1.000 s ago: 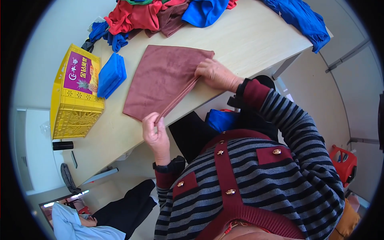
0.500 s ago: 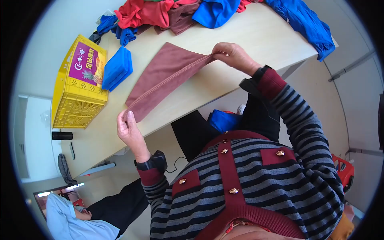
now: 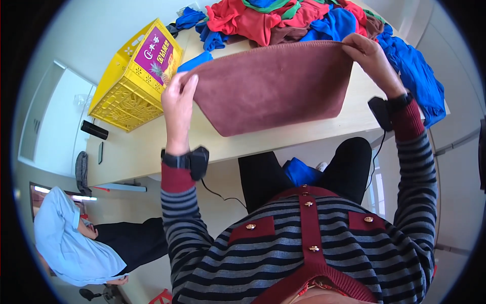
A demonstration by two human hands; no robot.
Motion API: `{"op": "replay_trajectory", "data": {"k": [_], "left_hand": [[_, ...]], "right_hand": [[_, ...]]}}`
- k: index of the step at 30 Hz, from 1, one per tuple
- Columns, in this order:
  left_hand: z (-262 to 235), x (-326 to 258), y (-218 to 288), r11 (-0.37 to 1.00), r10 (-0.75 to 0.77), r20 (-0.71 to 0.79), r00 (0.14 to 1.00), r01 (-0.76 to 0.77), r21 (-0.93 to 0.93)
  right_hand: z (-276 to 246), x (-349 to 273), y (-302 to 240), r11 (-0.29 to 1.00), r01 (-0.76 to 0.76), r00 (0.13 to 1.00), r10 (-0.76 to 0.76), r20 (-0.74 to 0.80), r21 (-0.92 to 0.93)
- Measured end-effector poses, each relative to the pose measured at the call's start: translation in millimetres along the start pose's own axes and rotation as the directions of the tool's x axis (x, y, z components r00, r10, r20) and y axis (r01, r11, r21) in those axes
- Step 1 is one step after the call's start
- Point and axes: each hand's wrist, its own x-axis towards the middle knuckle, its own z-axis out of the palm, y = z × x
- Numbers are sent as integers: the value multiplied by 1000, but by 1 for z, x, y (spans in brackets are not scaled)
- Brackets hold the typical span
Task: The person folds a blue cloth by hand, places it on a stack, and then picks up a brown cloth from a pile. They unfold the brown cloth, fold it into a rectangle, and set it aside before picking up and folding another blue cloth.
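Lifting the brown cloth (image 3: 273, 91): mostly on the table (image 3: 129, 154) 0.5 seconds ago, now raised over it, full width on view.
Left hand (image 3: 178, 97): pinching 1 upper corner.
Right hand (image 3: 372, 58): gripping the other.

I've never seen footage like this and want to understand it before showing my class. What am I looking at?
There is no machine here, just a person using bare hands. A wide fisheye camera on their head looks down, so straight edges bend near the rim. The left hand and right hand hold a brownish-red cloth by its upper corners, spread between them over a pale table. Beyond it lies a heap of colourful cloths; to the left stands a yellow crate. At the lower left is another person in a light-blue top.
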Motion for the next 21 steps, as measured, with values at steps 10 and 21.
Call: {"op": "replay_trajectory", "data": {"k": [10, 21], "left_hand": [[24, 114, 6, 988, 157, 94, 983, -155, -21], [4, -101, -130, 819, 82, 381, 921, -281, 501]], "right_hand": [[-44, 58, -29, 953, 86, 943, -173, -286, -292], [75, -121, 22, 942, 163, 980, -121, 157, -293]]}}
